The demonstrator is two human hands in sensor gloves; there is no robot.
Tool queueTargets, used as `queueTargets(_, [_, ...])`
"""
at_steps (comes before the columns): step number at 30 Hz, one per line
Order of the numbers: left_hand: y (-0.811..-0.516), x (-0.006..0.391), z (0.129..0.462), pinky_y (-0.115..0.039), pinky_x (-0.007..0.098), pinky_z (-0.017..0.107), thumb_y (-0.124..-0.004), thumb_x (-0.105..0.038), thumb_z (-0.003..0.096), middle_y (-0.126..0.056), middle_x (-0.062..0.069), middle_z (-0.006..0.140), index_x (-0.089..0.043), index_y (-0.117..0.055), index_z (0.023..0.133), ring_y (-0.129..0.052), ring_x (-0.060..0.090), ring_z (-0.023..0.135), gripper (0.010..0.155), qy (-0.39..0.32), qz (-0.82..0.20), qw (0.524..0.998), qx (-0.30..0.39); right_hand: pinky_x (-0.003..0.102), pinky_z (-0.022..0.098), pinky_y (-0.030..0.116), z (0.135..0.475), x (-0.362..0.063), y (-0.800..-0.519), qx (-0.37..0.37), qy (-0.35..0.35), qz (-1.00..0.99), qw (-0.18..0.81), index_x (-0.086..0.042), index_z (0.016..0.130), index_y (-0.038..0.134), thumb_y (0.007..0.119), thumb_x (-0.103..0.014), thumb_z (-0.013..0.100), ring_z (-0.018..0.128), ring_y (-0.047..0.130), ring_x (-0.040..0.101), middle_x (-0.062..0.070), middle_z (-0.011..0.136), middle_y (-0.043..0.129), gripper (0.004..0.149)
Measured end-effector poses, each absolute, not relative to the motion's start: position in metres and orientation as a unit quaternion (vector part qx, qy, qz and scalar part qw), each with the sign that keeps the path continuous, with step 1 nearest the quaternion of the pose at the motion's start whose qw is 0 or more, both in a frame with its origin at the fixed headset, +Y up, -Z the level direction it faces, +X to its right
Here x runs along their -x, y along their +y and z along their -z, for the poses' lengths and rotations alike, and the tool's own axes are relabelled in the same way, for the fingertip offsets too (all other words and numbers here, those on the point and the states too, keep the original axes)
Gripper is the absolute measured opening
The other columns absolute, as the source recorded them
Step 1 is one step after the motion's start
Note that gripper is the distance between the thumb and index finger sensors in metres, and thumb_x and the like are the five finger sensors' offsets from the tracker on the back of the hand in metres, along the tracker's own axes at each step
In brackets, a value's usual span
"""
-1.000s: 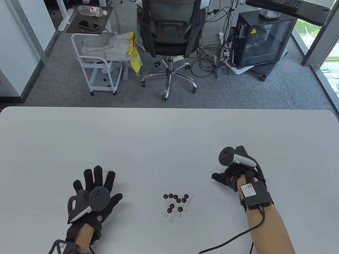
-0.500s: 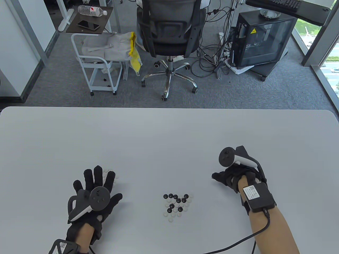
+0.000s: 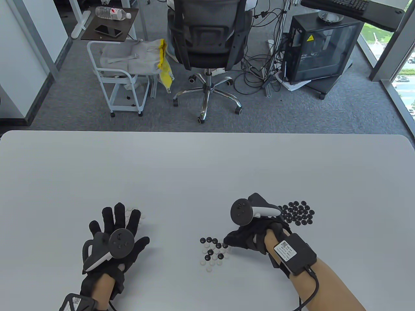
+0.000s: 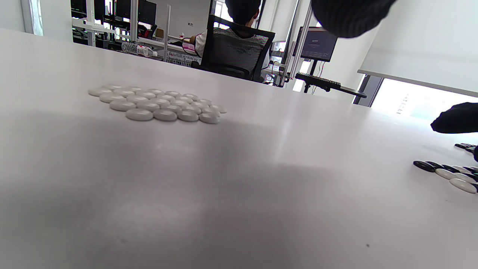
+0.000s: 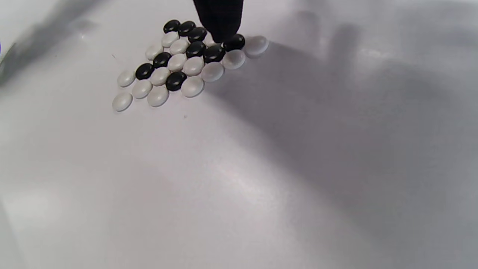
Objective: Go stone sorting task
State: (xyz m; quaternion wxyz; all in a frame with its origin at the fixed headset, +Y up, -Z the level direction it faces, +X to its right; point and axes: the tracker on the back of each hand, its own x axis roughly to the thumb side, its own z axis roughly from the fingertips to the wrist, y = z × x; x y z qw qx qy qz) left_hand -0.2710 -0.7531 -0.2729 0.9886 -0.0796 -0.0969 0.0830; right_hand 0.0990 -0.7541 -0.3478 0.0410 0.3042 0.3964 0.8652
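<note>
A mixed pile of black and white Go stones [image 3: 214, 253] lies at the near middle of the table; it also shows in the right wrist view [image 5: 183, 65] and at the right edge of the left wrist view [image 4: 446, 172]. My right hand [image 3: 231, 242] is at the pile's right edge, and one gloved fingertip [image 5: 220, 26] touches a black stone [image 5: 234, 42] there. A group of black stones [image 3: 297, 213] lies to the right behind that hand. My left hand [image 3: 118, 223] rests flat with fingers spread, partly over a group of white stones [image 3: 132, 211], which also shows in the left wrist view [image 4: 158, 105].
The white table [image 3: 207, 168] reaches far beyond the stones. Behind its far edge stand an office chair [image 3: 207, 39], a white cart [image 3: 118, 74] and a black cabinet [image 3: 319, 48]. A cable [image 3: 308, 291] runs from my right wrist.
My right hand has moved left from the black stone group to the mixed pile, uncovering the black stones. My left hand has not moved.
</note>
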Motion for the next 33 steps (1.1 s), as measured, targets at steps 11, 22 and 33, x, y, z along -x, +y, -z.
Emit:
queueTargets(11, [-0.753,0.272,0.273,0.001,0.082,0.052,-0.057,-0.057,0.0576,0.016,0.024,0.111,-0.019,-0.015,0.118,0.019,0.053,0.093,0.082,-0.096,-0.087,0.988,0.079,0.091,0.057,0.012,0.366,-0.109,-0.761,-0.257,0.391,-0.883,0.042,-0.011,0.115,0.059,0.051,-0.05,0.062,0.093,-0.004,0.066,0.039,0.114,0.006,0.066])
queueTargets(22, [-0.753,0.274,0.273,0.001,0.082,0.052,-0.057,-0.057,0.0575,0.016,0.023,0.112,-0.019,-0.015,0.118,0.019,0.053,0.093,0.082,-0.095,-0.089,0.988,0.08,0.091,0.056,0.012,0.379,-0.176,-0.755,-0.165,0.394,-0.903,0.047,-0.011,0.112,0.067,0.052,-0.051,0.062,0.093,-0.003,0.066,0.038,0.114,0.009,0.066])
queueTargets(33, [-0.753,0.273,0.273,0.001,0.082,0.052,-0.056,-0.057,0.0576,0.016,0.023,0.112,-0.019,-0.015,0.118,0.019,0.053,0.093,0.082,-0.094,-0.085,0.988,0.083,0.091,0.057,0.012,0.373,-0.243,-0.752,-0.082,0.383,-0.919,0.047,-0.011,0.111,0.069,0.052,-0.05,0.061,0.093,-0.003,0.066,0.038,0.115,0.009,0.066])
